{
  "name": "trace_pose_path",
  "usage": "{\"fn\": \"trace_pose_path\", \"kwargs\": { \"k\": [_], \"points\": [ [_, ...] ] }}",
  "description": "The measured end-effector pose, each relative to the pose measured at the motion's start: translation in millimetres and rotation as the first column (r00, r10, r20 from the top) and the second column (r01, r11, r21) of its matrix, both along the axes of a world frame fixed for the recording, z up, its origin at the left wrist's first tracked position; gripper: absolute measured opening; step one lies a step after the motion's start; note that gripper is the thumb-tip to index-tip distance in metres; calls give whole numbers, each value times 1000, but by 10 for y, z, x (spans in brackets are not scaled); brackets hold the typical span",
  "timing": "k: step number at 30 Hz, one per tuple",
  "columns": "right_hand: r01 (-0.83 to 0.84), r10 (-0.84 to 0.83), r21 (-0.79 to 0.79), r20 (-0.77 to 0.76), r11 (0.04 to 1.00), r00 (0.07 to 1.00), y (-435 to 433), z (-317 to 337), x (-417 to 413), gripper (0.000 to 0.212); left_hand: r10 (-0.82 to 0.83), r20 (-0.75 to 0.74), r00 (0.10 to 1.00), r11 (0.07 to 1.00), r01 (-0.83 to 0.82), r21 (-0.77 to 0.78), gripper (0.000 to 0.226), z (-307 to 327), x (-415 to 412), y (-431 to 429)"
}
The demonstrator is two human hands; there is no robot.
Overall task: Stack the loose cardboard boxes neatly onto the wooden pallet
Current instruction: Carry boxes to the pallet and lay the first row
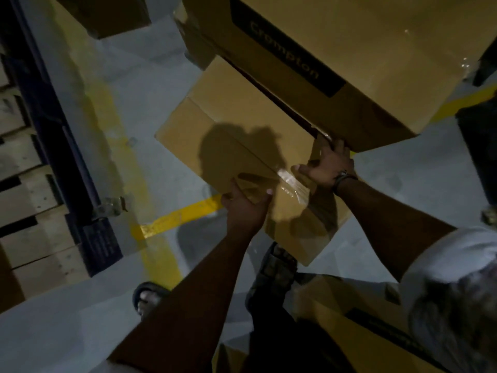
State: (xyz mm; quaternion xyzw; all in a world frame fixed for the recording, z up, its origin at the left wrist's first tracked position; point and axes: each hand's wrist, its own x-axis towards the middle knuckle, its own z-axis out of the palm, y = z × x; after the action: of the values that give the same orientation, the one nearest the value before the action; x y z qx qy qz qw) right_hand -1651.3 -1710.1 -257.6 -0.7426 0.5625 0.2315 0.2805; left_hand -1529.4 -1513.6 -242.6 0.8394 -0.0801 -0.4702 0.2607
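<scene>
A taped brown cardboard box (215,135) sits in the middle of the view, partly under a bigger box (363,57) with a dark printed band. My left hand (246,205) grips the box's near edge, thumb on top and fingers underneath. My right hand (326,162) holds the near right corner, where the big box overhangs it. The wooden pallet (24,189) lies along the left edge, behind a dark blue rack post (61,146).
Grey floor with yellow painted lines (172,219) runs under the boxes. Another cardboard box (357,319) lies at the lower right by my legs. My sandalled foot (148,297) stands near the bottom centre. One more box (107,12) is at the top left.
</scene>
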Motion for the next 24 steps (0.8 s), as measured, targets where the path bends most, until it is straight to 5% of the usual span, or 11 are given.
{"fn": "trace_pose_path", "kwargs": {
  "k": [8, 13, 18, 24],
  "points": [
    [-52, 54, -36, 69, 998, 996, 299, 102, 374, 102, 235, 1, 972, 971, -235, -44, 112, -126, 512, 419],
    [-279, 280, -23, 103, 960, 954, 507, 223, 861, 98, 290, 25, 957, 955, -288, -77, 104, -152, 883, 878],
    [-493, 491, 73, 49, 867, 870, 932, 160, 1401, 120, 343, -7, 939, 939, -343, -8, 117, -203, 1203, 1218],
    [-642, 643, 67, 19, 764, 766, 1224, 27, 1550, 124, 353, -9, 935, 935, -353, 2, 131, -269, 1399, 1329]
  ]
}}
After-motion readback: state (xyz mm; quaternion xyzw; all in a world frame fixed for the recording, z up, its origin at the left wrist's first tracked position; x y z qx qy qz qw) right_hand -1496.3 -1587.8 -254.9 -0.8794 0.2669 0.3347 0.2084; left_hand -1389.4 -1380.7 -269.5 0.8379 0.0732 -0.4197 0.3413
